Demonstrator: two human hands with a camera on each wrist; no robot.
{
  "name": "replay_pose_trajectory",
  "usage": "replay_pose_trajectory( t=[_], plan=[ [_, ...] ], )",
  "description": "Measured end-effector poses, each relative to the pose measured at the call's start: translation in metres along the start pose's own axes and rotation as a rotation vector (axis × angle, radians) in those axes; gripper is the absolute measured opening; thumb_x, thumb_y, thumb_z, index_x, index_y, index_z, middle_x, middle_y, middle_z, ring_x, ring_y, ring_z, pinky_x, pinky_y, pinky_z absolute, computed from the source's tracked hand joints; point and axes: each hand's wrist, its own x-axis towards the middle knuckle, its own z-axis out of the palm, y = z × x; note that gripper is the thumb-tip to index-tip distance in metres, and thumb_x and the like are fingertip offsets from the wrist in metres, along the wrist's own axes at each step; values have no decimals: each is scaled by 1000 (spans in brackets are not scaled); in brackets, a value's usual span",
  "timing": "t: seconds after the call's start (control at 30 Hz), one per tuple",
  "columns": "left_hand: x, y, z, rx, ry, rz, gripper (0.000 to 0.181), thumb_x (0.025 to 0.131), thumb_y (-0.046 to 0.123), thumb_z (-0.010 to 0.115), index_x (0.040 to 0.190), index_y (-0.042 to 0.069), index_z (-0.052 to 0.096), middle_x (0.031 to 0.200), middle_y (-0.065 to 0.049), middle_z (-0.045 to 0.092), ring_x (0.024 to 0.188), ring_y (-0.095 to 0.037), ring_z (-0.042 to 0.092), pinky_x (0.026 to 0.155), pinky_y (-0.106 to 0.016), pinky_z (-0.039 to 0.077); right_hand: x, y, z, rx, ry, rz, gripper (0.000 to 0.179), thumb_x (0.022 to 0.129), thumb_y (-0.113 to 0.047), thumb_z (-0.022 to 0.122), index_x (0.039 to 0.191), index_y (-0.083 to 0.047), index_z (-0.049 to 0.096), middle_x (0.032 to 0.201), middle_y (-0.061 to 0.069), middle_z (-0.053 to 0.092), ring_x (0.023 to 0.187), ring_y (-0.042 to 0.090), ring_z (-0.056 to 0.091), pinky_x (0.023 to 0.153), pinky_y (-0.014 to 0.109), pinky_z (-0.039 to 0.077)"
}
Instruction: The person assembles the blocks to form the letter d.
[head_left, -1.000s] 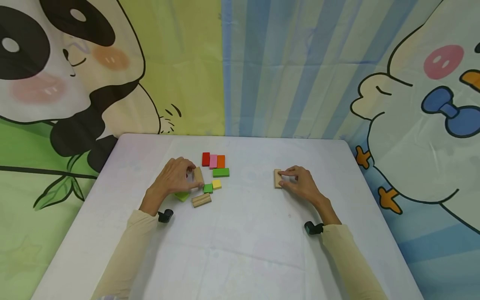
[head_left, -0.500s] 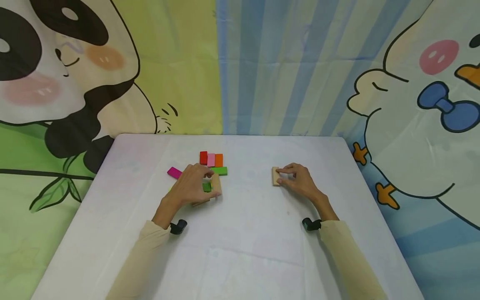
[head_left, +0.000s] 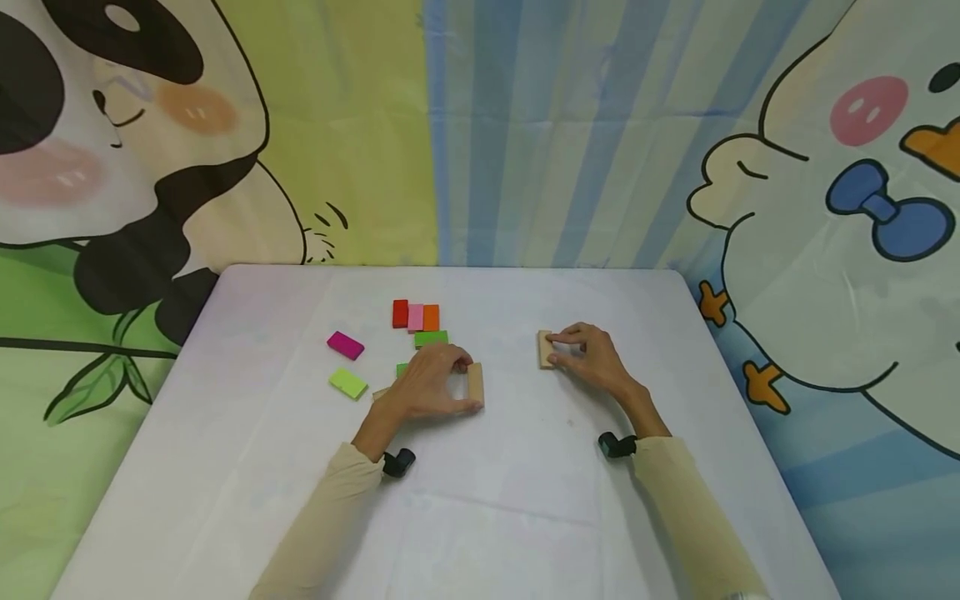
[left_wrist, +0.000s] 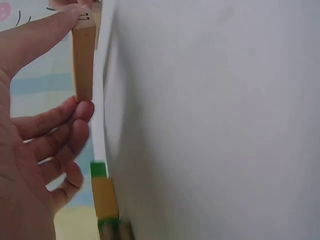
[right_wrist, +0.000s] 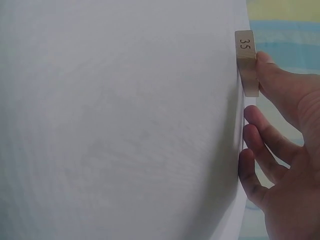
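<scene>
My left hand (head_left: 433,382) pinches a plain wooden block (head_left: 476,385) end to end between thumb and fingertips, near the table's middle. In the left wrist view this block (left_wrist: 83,60) shows dark markings on one end. To its right, my right hand (head_left: 592,360) has thumb and index fingertips on another plain wooden block (head_left: 544,350), standing at the table surface. The right wrist view shows this block (right_wrist: 246,62) marked "35", with the thumb against it. The other fingers of the right hand lie curled below the block; the index finger's grip is hidden there.
On the white table (head_left: 480,533), left of the held blocks, lie red (head_left: 401,314), pink (head_left: 416,318), orange (head_left: 431,317), green (head_left: 431,339), magenta (head_left: 346,345) and lime (head_left: 348,384) blocks. More blocks are partly hidden behind the left hand. Printed curtains (head_left: 525,142) hang behind the table.
My left hand has carried its wooden block rightward over the coloured blocks, uncovering the magenta and lime ones. The right hand and its block stay in about the same place; the view shifted slightly.
</scene>
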Motion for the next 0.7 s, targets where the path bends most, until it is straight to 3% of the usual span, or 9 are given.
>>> replay_pose_trajectory(
  t=[0.33,0.7],
  plan=[
    [12,17,19,-18,-94,-9,65,82,50,92,128,11,69,110,1,68,100,-16,56,95,-36,48,0,-1,0,10,-5,6,43,92,-16,90,133,-8,78,130,22,74,121,41,67,96,56,54],
    [14,27,28,-182,-144,-86,74,75,35,102,136,10,70,113,4,70,106,-14,58,98,-36,52,0,-1,-1,17,-4,12,43,92,-16,89,133,-8,78,130,22,73,123,42,66,99,58,54]
  ],
)
